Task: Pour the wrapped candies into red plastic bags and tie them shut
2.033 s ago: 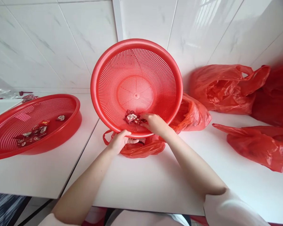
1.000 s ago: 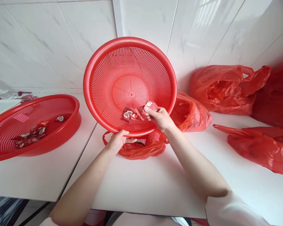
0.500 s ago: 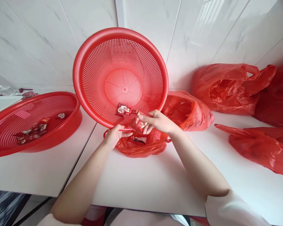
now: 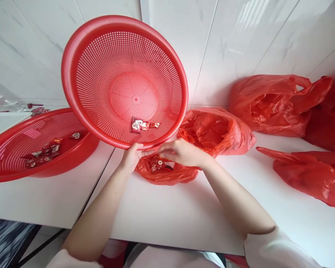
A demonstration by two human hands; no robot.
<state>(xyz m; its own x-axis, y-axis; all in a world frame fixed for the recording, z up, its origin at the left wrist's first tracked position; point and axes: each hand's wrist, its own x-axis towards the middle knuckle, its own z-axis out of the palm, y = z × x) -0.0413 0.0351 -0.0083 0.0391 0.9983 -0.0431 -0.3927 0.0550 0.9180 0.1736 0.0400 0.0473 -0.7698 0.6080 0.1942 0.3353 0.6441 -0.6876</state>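
Observation:
A large red mesh basket [image 4: 181, 89] is tilted toward me, with a few small wrapped packets [image 4: 136, 125] lying low on its inner wall. My left hand [image 4: 130, 158] grips the basket's lower rim, thumb on top. Under that rim sits an open red plastic bag [image 4: 170, 178] with dark red patterned packets [image 4: 155, 163] inside. Just above the bag's mouth is my right hand [image 4: 178, 152], fingers curled and partly apart, with no packet visible in it.
A second red basket [image 4: 72, 160] holding several packets stands at the left. More red plastic bags stand on the right: one close behind [image 4: 237, 137], one at the wall [image 4: 284, 123], one nearer me [image 4: 309, 175]. A tiled wall [image 4: 220, 48] rises behind.
The tilted basket has moved left and up a little. The wrapped packet that my right hand held is gone from its fingers, and a patterned packet now shows in the bag below.

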